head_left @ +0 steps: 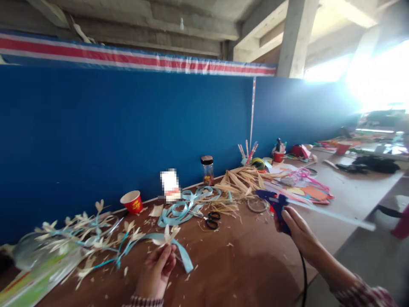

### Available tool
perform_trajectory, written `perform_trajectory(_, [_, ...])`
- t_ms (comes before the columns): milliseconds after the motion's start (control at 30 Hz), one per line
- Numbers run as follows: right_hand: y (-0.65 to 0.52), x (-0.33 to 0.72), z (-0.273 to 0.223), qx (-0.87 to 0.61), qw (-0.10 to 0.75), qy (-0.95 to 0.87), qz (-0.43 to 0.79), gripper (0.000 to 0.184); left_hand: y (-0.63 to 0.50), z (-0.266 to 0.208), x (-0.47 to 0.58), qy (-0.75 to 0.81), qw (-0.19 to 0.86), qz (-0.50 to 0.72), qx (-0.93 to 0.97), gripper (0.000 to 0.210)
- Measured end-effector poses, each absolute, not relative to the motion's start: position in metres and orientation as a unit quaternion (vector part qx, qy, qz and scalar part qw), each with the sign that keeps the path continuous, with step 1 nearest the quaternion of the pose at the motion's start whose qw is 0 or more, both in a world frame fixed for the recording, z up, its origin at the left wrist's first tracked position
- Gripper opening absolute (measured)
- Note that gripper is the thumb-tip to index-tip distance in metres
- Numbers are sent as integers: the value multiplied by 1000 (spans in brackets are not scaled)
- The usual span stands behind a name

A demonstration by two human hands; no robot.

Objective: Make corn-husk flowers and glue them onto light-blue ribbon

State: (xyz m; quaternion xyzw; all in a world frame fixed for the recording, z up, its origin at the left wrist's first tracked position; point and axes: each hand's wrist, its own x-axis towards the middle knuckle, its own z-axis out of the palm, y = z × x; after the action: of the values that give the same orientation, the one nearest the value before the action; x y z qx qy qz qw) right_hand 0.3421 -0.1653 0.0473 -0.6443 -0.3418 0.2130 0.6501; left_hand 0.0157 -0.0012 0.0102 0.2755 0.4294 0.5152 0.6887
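Observation:
In my left hand point(159, 266), the closed fingers pinch a pale husk flower point(168, 235) above the brown table. A light blue ribbon point(183, 253) trails beside and behind that hand. My right hand point(295, 228) is wrapped round the handle of a blue glue gun point(277, 204), whose nozzle points left. A long clear glue stick point(335, 214) sticks out of its back, and a black cord hangs below. Left of my left hand lie several pale husk flowers on blue-wrapped stems point(119, 249). Black-handled scissors point(212, 219) rest on the table between my hands.
A red paper cup point(131, 202) and a lidded jar point(207, 170) stand along the blue partition point(128, 128). Coiled blue ribbon point(175, 213), dried husks point(243, 181) and a tape roll point(257, 204) lie in the middle. Pink scissors point(302, 174) and coloured paper point(315, 192) are farther right.

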Motion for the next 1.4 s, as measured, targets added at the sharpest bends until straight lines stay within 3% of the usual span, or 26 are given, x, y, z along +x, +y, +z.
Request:
perform_trajectory(100, [-164,303,58,-559,689,-237,395,32,-1,9,15,417,697,515,273,15])
perform_trajectory(233, [-158,257,68,-549,652,-212,479,37,0,7,14,406,713,509,262,15])
perform_trajectory(467, [-139,210,76,-572,595,-280,490,41,0,6,13,376,725,508,273,31])
perform_trajectory(767, [-119,193,59,-545,509,-432,507,48,0,5,12,386,729,488,286,29])
perform_trajectory(1067, [-101,190,45,-504,502,-482,512,36,0,3,13,374,726,488,310,26])
perform_trajectory(1400, [-99,187,40,-507,494,-493,507,38,0,1,14,384,727,485,300,30])
